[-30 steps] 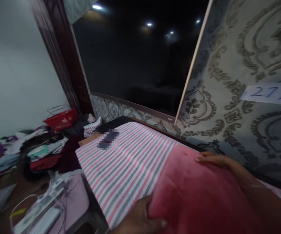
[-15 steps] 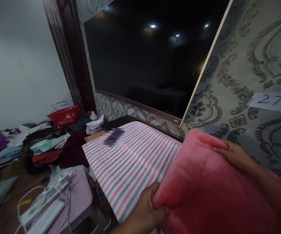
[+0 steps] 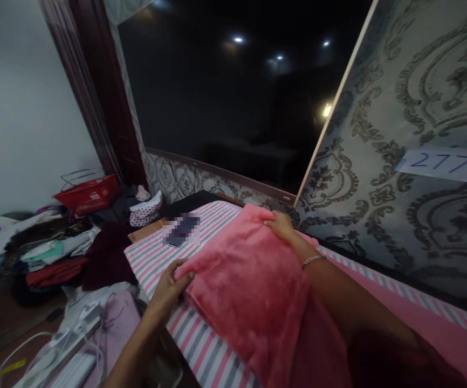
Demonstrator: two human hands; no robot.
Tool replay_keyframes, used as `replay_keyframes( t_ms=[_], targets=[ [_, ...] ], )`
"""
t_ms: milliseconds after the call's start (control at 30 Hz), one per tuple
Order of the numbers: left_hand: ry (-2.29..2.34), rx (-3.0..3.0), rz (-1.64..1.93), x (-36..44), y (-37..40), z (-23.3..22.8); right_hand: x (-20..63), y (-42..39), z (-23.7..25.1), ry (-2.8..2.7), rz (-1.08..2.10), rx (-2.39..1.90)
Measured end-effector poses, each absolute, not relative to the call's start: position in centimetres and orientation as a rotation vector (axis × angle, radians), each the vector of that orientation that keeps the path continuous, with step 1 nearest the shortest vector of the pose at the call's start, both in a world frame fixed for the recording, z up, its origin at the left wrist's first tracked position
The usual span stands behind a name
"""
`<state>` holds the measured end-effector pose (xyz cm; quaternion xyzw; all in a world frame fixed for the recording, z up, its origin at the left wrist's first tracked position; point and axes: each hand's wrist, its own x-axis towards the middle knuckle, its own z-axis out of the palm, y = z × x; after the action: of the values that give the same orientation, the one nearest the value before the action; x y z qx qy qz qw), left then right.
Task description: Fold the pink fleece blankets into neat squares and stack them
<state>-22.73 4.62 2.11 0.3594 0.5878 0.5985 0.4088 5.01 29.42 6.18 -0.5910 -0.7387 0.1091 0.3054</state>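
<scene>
A plush pink blanket (image 3: 249, 280) lies partly over a striped pink, grey and white cloth (image 3: 213, 353) spread on a table. My left hand (image 3: 171, 285) pinches its near-left corner between thumb and fingers. At the far corner, close to the wall, my right hand (image 3: 280, 223) grips the edge; its fingers are partly hidden. The blanket trails back toward me under my right forearm, and more pink fabric stretches along the right. A blurred-out dark object, possibly a phone (image 3: 180, 230), rests on the striped cloth beyond the blanket.
A large dark television (image 3: 233, 102) hangs over the table's back edge. On the left, a pink stool (image 3: 122, 318) carries a power strip (image 3: 88, 318) with loose cables. Heaped clothes (image 3: 59, 250) and a red basket (image 3: 88, 195) stand behind. A paper marked 277 (image 3: 441, 161) is on the wall.
Both hands have moved left and away from me, carrying the blanket's edge farther across the striped cloth. It now lies lower and flatter. The view has shifted slightly right.
</scene>
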Motion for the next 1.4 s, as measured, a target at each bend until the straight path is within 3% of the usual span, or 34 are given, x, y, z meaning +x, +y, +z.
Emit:
replay_keyframes(
  t_ms=[167, 567, 900, 1133, 1267, 1400],
  targets=[
    [1.548, 0.874, 1.464, -23.5, 5.3, -0.7, 5.0, 31.4, 4.1, -2.007, 0.304, -1.609],
    [1.863, 1.132, 1.495, -23.4, 6.1, -2.2, 8.5, 30.9, 1.5, -2.079, 0.369, -1.507],
    [1.923, 1.247, 1.368, -24.1, 6.3, -1.8, 16.9, 22.0, -0.8, -2.054, 0.182, -1.412],
    [2.501, 1.762, 1.047, -23.6, 6.6, 0.9, 24.8, 13.1, -2.3, -1.937, 0.165, -1.489],
    [2.155, 2.229, 1.029, -18.7, 6.8, 1.9, 27.3, 8.6, -3.1, -1.882, 0.171, -1.569],
    [1.615, 2.549, 0.765, -12.6, 8.3, 2.1, 28.6, 5.2, -3.7, -1.863, 0.178, -1.576]
  ],
)
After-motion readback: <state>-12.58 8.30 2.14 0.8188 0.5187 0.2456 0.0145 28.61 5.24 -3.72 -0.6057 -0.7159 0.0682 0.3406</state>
